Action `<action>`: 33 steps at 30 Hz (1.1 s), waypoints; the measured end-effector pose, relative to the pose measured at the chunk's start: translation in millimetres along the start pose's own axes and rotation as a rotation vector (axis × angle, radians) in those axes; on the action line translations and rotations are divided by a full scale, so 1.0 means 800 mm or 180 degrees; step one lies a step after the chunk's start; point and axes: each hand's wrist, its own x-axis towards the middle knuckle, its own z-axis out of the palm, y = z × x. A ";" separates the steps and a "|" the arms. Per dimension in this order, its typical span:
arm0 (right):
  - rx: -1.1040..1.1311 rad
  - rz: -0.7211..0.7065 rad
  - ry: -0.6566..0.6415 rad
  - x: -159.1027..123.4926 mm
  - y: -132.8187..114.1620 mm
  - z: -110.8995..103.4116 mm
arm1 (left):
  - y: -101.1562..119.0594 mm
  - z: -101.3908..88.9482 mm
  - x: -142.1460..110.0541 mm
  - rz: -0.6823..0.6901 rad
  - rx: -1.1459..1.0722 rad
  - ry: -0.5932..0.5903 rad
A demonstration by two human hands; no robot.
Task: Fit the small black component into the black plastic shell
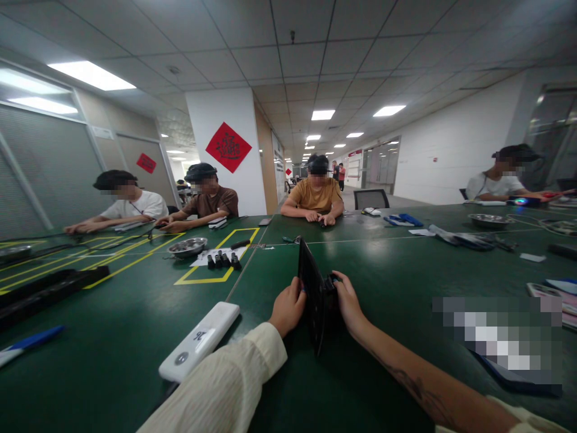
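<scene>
A thin black flat panel (pixel 311 288), like a tablet or laptop part, stands on its edge on the green table (pixel 135 337) in front of me. My left hand (pixel 288 308) grips its left face, fingers curled on it. My right hand (pixel 347 300) holds its right side, where a small dark part sits under the fingers. Both hands are closed on the panel. A cream sleeve covers my left arm; my right forearm is bare.
A white remote-like device (pixel 198 341) lies near my left elbow. A metal bowl (pixel 187 246) and small black parts (pixel 222 260) sit in a yellow-taped box. Four other people sit around the table. A blue pen (pixel 31 344), black trays (pixel 45 288) and tools lie about.
</scene>
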 end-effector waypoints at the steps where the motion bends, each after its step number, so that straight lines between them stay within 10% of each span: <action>1: -0.0009 -0.0026 0.0015 0.001 0.001 0.000 | -0.001 0.001 0.000 -0.0007 -0.0009 -0.0006; 33: -0.0048 -0.0120 0.0064 0.001 0.001 0.000 | 0.002 -0.001 0.001 -0.0068 0.0018 -0.0105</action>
